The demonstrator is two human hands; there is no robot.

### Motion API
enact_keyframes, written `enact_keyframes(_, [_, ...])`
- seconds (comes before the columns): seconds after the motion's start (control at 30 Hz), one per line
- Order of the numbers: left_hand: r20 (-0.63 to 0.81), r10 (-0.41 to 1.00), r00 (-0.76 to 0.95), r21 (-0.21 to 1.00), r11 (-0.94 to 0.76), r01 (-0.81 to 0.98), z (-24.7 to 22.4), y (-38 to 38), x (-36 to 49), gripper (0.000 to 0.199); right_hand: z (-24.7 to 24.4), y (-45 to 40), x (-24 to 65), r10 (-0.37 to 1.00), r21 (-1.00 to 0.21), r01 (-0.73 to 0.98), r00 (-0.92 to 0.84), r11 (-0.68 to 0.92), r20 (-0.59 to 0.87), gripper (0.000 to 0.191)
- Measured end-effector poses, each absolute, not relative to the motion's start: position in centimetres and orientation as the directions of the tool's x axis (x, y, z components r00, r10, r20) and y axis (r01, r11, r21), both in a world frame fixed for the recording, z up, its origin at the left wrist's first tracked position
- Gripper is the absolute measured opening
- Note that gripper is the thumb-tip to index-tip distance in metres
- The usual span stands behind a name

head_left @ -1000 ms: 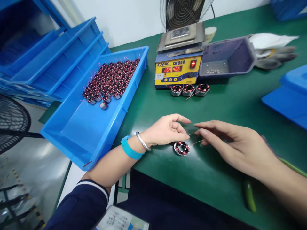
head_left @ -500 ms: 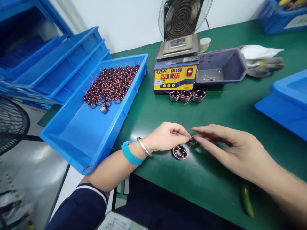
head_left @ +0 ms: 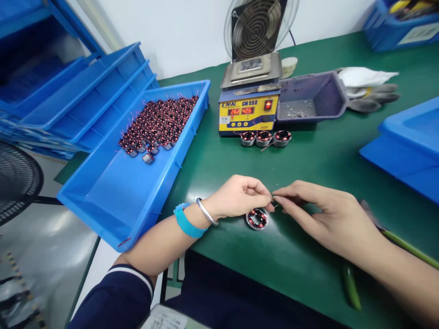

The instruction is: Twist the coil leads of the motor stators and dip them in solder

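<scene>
On the yellow front of the machine [head_left: 247, 113], can clearly read CM 558 in dark blue. Beside that, can see a brand logo, too blurred to spell out for certain. Below, can read 262 and 426 in red on two displays, decimal points too small to settle. At the left edge of the panel, can spot a small white sticker [head_left: 224, 120] with unclear characters. Cannot decipher the dark handwriting on the purple tray [head_left: 308, 90], nor the white label [head_left: 421, 34] on the blue bin [head_left: 380, 34].

Of the wound ring [head_left: 257, 225], can see a bright silvery rim, with copper-red windings and black parts around an open centre. Lies flat on the green table [head_left: 325, 160], just below the closed fingers of the left hand [head_left: 243, 196]; cannot tell what sits in that pinch, tips hidden. In the right hand [head_left: 318, 210], grips a fine wire [head_left: 276, 206] between thumb and finger, tips meeting those opposite. In front of the machine, can count three similar rings [head_left: 264, 138] in a row; in the blue tray [head_left: 116, 201], many more, heaped.
</scene>
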State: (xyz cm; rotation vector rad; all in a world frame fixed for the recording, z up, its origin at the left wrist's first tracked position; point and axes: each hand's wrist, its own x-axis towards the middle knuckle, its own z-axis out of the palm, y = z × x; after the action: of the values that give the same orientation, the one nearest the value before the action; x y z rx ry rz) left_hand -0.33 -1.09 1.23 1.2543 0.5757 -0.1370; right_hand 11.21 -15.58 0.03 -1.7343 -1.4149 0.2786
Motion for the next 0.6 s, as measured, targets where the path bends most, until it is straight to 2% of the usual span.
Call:
enact_keyframes(0.1, [-0.471, 0.219, 0.855, 0.866, 0.298, 0.401, 1.1, -1.0, -0.3, 0.012, 0.2, -15.6, 11.1, 0.884, -0.779, 0.626, 0.373, -0.016, 0.281, 0.021])
enact_keyframes(0.2, [-0.455, 0.209, 0.865, 0.88, 0.251, 0.403, 1.2, -1.0, -0.3, 0.012, 0.3, -15.6, 11.5, 0.873, -0.929, 0.356, 0.479, -0.104, 0.086, 0.034])
enact_keyframes(0.27, [-0.448, 0.205, 0.87, 0.887, 0.226, 0.403, 1.2, -1.0, -0.4, 0.012, 0.2, -15.6, 11.8, 0.856, -0.97, 0.197, 0.516, -0.14, -0.019, 0.046])
enact_keyframes(0.3, [-0.445, 0.207, 0.871, 0.889, 0.222, 0.402, 1.2, -1.0, -0.4, 0.012, 0.1, -15.6, 12.0, 0.854, -0.972, 0.186, 0.519, -0.144, -0.027, 0.048])
enact_keyframes(0.47, [-0.443, 0.205, 0.873, 0.887, 0.239, 0.395, 1.1, -1.1, -0.5, 0.012, -0.2, -15.6, 12.0, 0.915, -0.858, 0.512, 0.361, -0.034, 0.179, 0.03])
enact_keyframes(0.6, [-0.449, 0.208, 0.869, 0.886, 0.231, 0.403, 1.0, -1.1, -0.5, 0.01, -0.1, -15.7, 11.5, 0.917, -0.789, 0.614, 0.315, 0.002, 0.247, 0.029])
